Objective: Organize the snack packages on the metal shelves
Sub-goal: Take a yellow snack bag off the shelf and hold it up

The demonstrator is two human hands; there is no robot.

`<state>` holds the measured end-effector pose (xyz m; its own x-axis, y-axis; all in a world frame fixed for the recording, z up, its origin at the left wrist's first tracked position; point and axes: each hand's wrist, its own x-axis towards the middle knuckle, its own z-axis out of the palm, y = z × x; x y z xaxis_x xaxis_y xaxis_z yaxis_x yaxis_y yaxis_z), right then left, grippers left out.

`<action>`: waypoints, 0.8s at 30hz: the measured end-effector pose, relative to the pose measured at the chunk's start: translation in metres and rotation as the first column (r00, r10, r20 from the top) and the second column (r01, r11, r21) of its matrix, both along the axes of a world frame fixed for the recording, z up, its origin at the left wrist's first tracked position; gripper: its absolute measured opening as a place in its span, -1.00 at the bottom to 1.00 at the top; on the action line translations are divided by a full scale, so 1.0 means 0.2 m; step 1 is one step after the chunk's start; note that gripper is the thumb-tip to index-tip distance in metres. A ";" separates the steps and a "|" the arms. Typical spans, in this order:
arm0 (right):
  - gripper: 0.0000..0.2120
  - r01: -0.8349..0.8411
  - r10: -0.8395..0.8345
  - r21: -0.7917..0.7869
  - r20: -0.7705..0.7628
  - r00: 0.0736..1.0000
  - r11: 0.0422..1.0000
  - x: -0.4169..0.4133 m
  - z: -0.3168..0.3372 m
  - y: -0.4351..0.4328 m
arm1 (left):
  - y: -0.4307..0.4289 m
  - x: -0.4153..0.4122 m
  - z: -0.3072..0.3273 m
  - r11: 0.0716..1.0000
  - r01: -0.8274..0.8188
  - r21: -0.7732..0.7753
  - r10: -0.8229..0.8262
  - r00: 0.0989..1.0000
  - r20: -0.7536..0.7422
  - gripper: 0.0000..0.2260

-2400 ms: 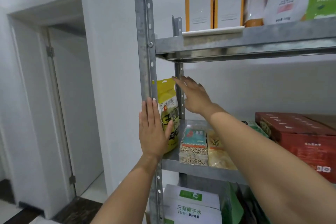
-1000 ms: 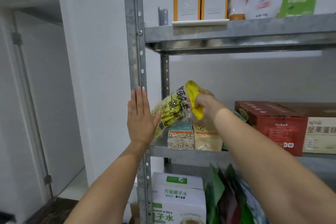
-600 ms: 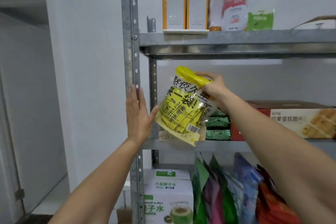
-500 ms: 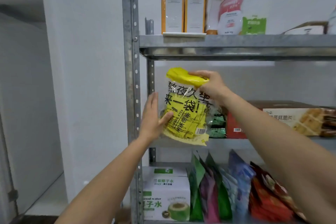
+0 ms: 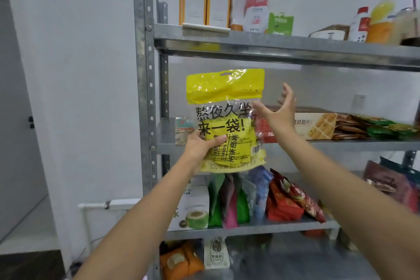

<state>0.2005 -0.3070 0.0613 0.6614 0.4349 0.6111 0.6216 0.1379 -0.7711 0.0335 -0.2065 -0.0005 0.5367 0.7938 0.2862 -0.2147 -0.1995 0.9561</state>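
The left hand (image 5: 200, 144) grips the lower left of the yellow snack bag (image 5: 227, 98), thumb across its front, holding it upright in front of the middle level of the metal shelves (image 5: 284, 49). The right hand (image 5: 280, 113) holds nothing, its fingers (image 5: 288, 94) spread wide and straight just beside the bag's right edge. The bag is flat, glossy, crinkled plastic: a solid yellow top band, then a clear window with bold black characters over yellow sachets
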 end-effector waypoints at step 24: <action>-0.73 -0.309 0.310 0.070 -0.397 0.864 0.949 0.36 -0.76 -0.23 | -0.21 0.24 0.09 0.942 -0.103 0.318 0.020 0.967 0.253 -0.04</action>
